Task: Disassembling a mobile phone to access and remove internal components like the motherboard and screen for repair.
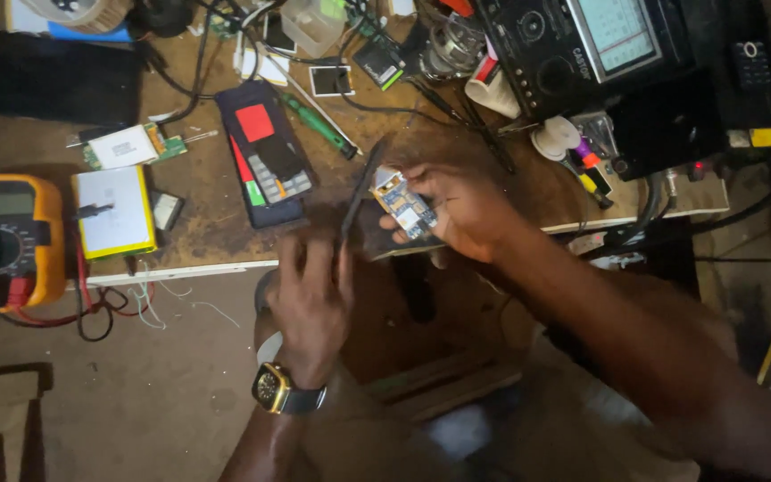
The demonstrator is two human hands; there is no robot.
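Your right hand point(461, 210) is closed around a small circuit board point(405, 203), blue with gold and silver parts; the fingers curl under it and the thumb presses along its upper side, so the board sits tilted, its face turned up toward you. You hold it just above the front edge of the workbench point(198, 192), near the middle of that edge. Your left hand point(310, 299), with a gold wristwatch point(271, 389) on the wrist, is closed on a thin dark tool point(356, 198): the fingers are bunched round its lower end, and its shaft rises at a slant so that the tip stands just beside the left end of the board. Whether the tip touches the board, I cannot tell. This hand hangs just in front of the bench's front edge. Farther back on the bench, toward the middle, lies a dark phone point(265, 156) with its back off and a red patch showing. At the left edge sits an orange multimeter point(2, 241), and beside it a flat white battery pack with yellow trim point(113, 212).
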